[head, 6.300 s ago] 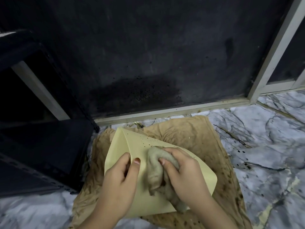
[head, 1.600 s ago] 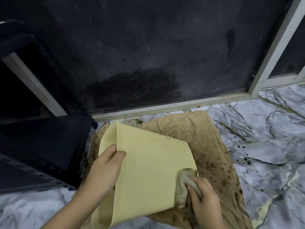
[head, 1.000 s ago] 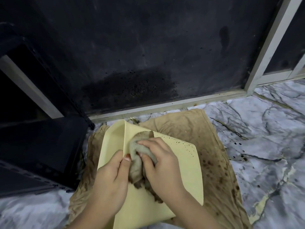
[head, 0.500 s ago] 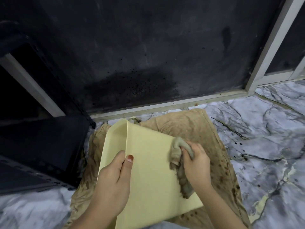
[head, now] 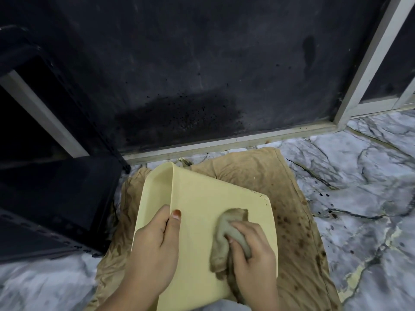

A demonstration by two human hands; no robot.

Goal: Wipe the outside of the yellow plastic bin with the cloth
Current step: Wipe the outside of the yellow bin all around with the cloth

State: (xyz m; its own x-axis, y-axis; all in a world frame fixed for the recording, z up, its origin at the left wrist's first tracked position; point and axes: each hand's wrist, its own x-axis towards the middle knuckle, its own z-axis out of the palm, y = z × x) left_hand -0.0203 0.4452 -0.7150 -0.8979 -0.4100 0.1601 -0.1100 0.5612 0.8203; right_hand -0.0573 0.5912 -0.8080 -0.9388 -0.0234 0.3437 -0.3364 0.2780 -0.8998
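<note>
Both hands are busy: the left hand [head: 155, 248] grips a corner edge of the pale yellow plastic bin [head: 197, 205] to steady it, tilted on the stained tan floor cloth [head: 298, 243] near that cloth's left edge, probably so the wall faces up. The right hand [head: 253, 250] holds a bunched grey-brown cloth [head: 226, 234] pressed to that wall. The wall looks mostly clean, dark specks remaining near its far right corner.
</note>
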